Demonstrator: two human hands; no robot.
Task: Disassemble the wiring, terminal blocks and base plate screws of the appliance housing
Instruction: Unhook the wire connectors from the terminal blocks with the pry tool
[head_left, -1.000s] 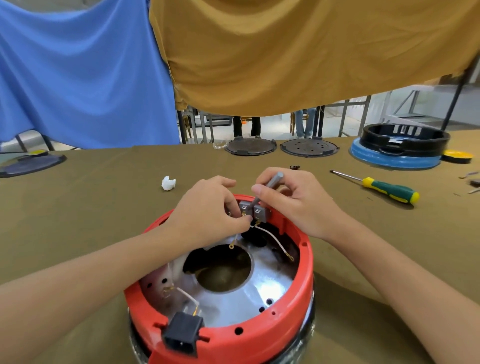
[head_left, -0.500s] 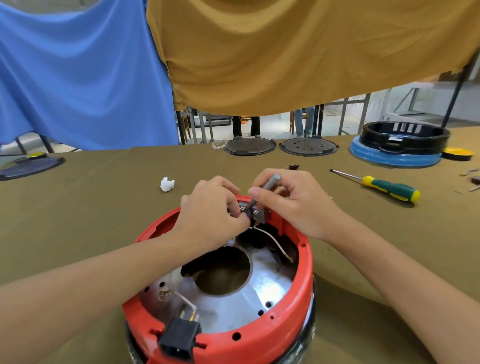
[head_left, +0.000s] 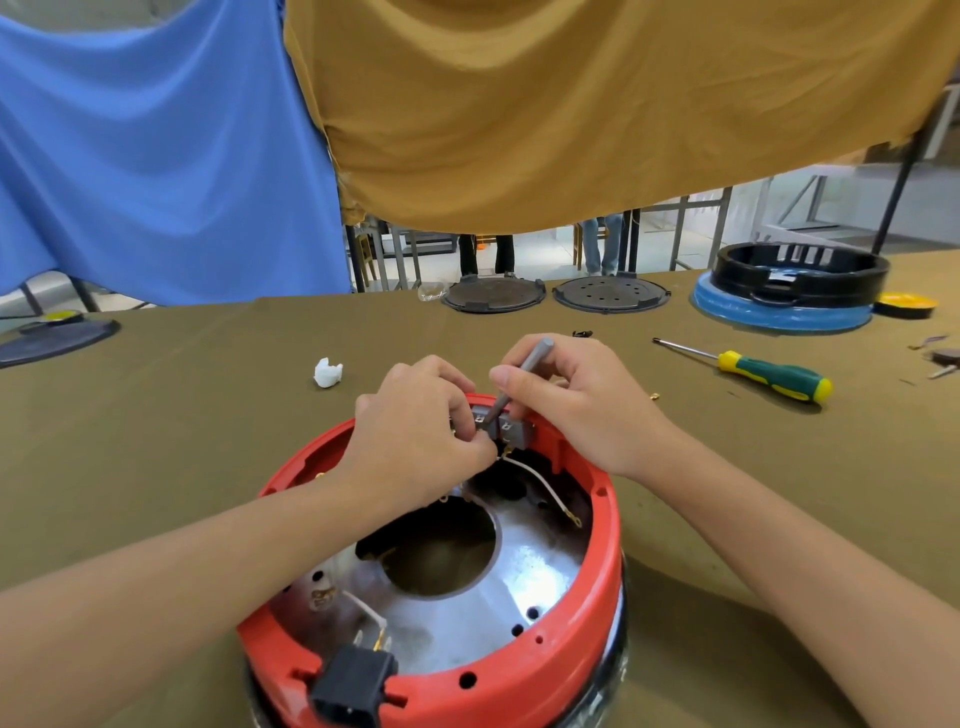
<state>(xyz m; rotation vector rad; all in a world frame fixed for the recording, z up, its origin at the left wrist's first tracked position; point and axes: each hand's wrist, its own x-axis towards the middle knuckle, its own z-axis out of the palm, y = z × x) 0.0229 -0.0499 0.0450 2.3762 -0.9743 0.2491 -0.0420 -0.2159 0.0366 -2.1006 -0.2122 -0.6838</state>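
Olive-green cloth covers the worktop (head_left: 156, 441), with blue and mustard sheets hanging across the upper frame and a gap beneath them showing metal frames and people's legs. At lower centre sits the red appliance housing (head_left: 519, 670), open side up, its shiny metal base plate (head_left: 519, 587) and black power socket (head_left: 353, 686) showing inside. Compared with a second ago the housing sits slightly lower in the frame and both hands have kept to the far rim. The left hand (head_left: 415, 441) pinches the grey terminal block (head_left: 511, 428) there, fingers curled on it. The right hand (head_left: 576, 405) grips a thin grey tool (head_left: 519, 374), tip down on the block. A white wire (head_left: 545, 483) curves from the block toward the right inner wall. Upper right holds a black-and-blue ring part (head_left: 789, 291), two dark discs (head_left: 610, 293) and a green-and-yellow screwdriver (head_left: 769, 374); a white crumpled scrap (head_left: 327, 372) lies left of the hands.
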